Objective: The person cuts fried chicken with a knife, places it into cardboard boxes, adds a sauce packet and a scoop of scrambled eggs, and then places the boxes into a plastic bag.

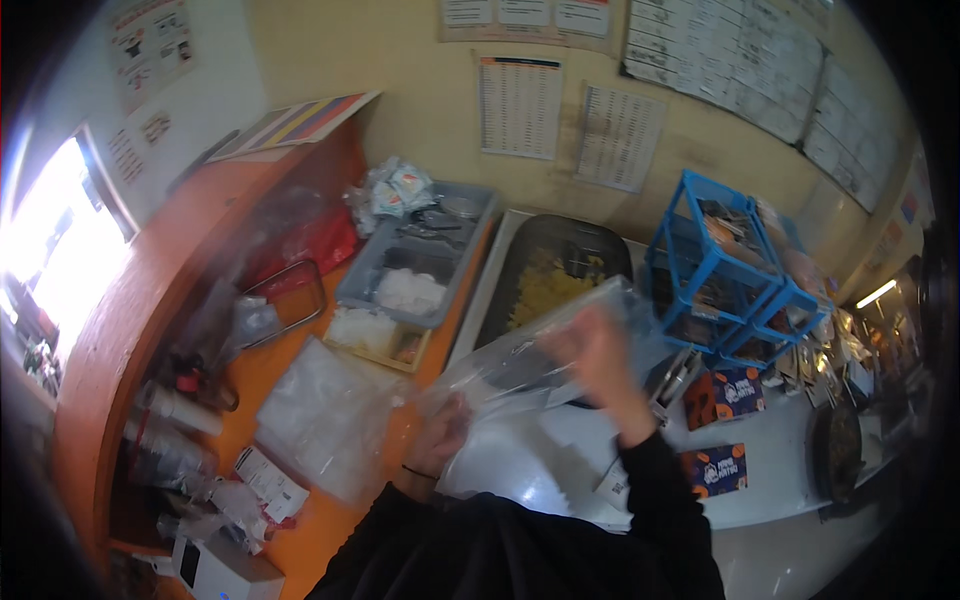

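Observation:
A clear plastic bag (510, 364) stretches between my two hands above the white counter. My left hand (450, 427), with a dark band at its wrist, grips the bag's lower left end. Blurred by motion, my right hand (596, 352) is at the bag's upper right part; whether its fingers are closed on the film cannot be made out. Behind the bag, a dark tub (570, 232) holds yellow food pieces. A stack of clear plastic bags (322, 420) lies on the orange counter, left of my left hand.
A grey divided tray (469, 277) and a small box (409, 360) with white packets stand at the back. Blue plastic racks (679, 300) are at right, near two printed boxes (739, 401). Rolls (180, 409), a paper slip (271, 484) and a white device (225, 566) lie left. A dark pan (836, 450) stands far right.

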Motion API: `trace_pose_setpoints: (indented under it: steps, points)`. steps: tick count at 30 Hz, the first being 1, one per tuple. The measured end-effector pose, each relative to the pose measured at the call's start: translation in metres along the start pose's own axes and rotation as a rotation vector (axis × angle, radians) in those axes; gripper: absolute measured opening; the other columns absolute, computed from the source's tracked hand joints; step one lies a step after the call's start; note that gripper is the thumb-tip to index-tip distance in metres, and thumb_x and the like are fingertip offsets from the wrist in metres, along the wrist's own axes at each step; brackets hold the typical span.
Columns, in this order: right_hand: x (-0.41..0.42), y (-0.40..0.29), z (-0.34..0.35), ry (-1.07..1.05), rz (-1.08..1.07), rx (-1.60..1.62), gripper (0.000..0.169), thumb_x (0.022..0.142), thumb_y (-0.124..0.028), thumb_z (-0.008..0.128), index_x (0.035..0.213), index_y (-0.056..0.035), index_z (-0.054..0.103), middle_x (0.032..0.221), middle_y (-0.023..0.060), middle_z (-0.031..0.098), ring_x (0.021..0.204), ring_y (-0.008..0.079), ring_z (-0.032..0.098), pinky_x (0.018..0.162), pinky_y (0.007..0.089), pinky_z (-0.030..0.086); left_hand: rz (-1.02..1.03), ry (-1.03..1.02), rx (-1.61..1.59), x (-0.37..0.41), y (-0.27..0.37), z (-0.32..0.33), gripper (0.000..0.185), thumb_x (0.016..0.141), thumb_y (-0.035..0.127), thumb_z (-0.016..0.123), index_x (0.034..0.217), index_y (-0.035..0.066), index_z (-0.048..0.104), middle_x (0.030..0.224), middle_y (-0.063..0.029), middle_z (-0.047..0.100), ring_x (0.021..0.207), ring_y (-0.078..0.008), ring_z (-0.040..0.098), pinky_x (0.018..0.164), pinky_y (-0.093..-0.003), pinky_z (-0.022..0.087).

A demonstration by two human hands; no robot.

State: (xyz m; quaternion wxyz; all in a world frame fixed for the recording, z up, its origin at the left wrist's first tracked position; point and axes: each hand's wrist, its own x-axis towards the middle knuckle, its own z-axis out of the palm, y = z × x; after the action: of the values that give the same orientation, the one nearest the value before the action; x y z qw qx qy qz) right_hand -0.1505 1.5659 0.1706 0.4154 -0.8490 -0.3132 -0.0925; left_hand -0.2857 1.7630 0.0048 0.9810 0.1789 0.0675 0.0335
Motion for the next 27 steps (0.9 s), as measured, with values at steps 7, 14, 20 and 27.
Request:
trace_pose_setpoints:
  steps: [7, 14, 20, 27]
  points:
    - [-0.084, -0.002, 0.091, -0.300, -0.092, 0.302, 0.023, 0.082, -0.022, 0.054, 0.076, -0.0001, 0.054, 0.075, 0.0171, 0.056, 0.073, 0.0312, 0.054, 0.068, 0.0360, 0.041, -0.407, 0.009, 0.090, 0.005, -0.015, 0.049, 0.020, 0.086, 0.021, 0.052, 0.099, 0.005, 0.050, 0.088, -0.0041, 0.055, 0.065, -0.0095, 0.049, 0.059, -0.0228, 0.045]
    - [-0.114, 0.049, 0.079, -0.245, 1.002, 1.866, 0.008, 0.082, -0.009, 0.047, 0.080, -0.0025, 0.050, 0.074, 0.0069, 0.056, 0.071, 0.0183, 0.054, 0.068, 0.0329, 0.046, 0.172, -0.073, 1.658, 0.013, 0.010, 0.052, 0.023, 0.064, 0.019, 0.072, 0.072, 0.007, 0.053, 0.062, -0.0014, 0.052, 0.054, -0.0091, 0.046, 0.045, -0.0209, 0.033]
    - [-0.119, 0.035, 0.064, -0.256, 1.203, 1.633, 0.023, 0.080, -0.026, 0.057, 0.086, -0.0043, 0.053, 0.067, 0.0024, 0.052, 0.060, 0.0132, 0.049, 0.057, 0.0266, 0.040, 0.707, -0.121, 2.277, 0.045, 0.031, 0.043, 0.035, 0.064, 0.018, 0.072, 0.058, 0.006, 0.040, 0.048, -0.0064, 0.040, 0.042, -0.0169, 0.040, 0.040, -0.0302, 0.032]
    - [-0.127, 0.019, 0.035, -0.616, 0.710, 1.140, 0.022, 0.080, -0.027, 0.061, 0.084, -0.0054, 0.059, 0.052, -0.0050, 0.038, 0.044, 0.0050, 0.032, 0.042, 0.0200, 0.025, 1.171, -0.299, 2.214, 0.077, 0.095, 0.037, 0.023, 0.070, 0.010, 0.066, 0.061, 0.005, 0.044, 0.051, -0.0100, 0.045, 0.042, -0.0235, 0.043, 0.043, -0.0343, 0.036]
